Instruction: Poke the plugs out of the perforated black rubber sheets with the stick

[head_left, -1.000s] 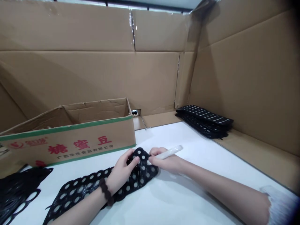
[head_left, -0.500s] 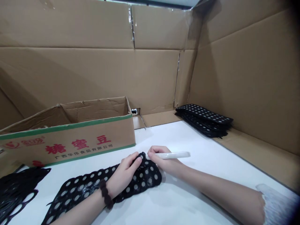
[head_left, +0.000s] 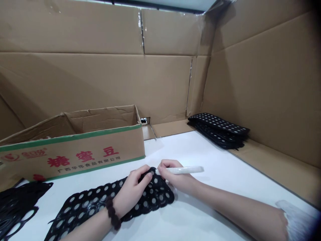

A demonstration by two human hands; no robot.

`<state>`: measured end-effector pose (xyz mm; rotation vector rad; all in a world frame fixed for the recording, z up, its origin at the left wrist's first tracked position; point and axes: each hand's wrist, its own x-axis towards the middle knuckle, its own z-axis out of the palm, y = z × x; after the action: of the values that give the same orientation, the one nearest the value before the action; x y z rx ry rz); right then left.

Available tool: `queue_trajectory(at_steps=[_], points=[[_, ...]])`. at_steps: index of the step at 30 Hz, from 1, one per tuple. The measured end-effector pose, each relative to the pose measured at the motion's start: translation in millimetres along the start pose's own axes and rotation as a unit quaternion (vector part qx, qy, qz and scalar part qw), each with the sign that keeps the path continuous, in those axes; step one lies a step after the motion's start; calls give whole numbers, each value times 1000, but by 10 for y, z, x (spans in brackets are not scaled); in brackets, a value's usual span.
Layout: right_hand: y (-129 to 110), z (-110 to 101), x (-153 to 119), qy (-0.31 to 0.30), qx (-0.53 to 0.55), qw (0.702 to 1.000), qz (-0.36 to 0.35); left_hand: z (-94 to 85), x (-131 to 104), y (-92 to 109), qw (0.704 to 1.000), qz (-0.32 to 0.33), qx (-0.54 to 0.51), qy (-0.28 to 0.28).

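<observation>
A black sheet with rows of pale round dots (head_left: 86, 203) lies on the white table, running from the lower left to the middle. My left hand (head_left: 136, 185), a dark beaded band at its wrist, grips the sheet's upper edge between thumb and fingers. Just to the right, my right hand (head_left: 174, 173) is closed on a white pen-like tool (head_left: 192, 170). The tool's tip meets the sheet's upper right corner, close to my left thumb.
An open cardboard box (head_left: 100, 147) with green edges and red characters stands at the left. Black scrap-like pieces (head_left: 21, 204) lie at the lower left. A stack of dotted black sheets (head_left: 219, 129) sits at the back right. Cardboard walls (head_left: 100, 83) enclose the table (head_left: 213, 174).
The sheet's right end and the part by the tool's tip have shifted slightly in shape. Both hands appear a little lower, as does the whole view.
</observation>
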<state>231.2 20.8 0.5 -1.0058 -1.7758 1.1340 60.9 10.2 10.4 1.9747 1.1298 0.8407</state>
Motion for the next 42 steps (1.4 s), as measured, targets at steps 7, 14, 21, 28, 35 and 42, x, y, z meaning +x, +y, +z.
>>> queue_trajectory(at_steps=[7, 14, 21, 28, 35, 42], points=[[-32, 22, -13, 0, 8, 1000, 6, 15, -6, -58, 1000, -18, 9, 7], [33, 62, -10, -12, -100, 995, 2, 48, -16, -151, 999, -34, 34, 22], [50, 74, 36, 0, -322, 946, -41, 123, 0, -96, 991, -2, 133, 27], [28, 58, 92, 31, -399, 915, -56, 97, 22, -55, 991, 24, 131, 20], [32, 69, 75, 69, -443, 883, -142, 98, 63, -110, 997, -1, 62, 45], [20, 55, -6, 60, -351, 930, -86, 84, 37, -120, 998, 2, 37, 56]])
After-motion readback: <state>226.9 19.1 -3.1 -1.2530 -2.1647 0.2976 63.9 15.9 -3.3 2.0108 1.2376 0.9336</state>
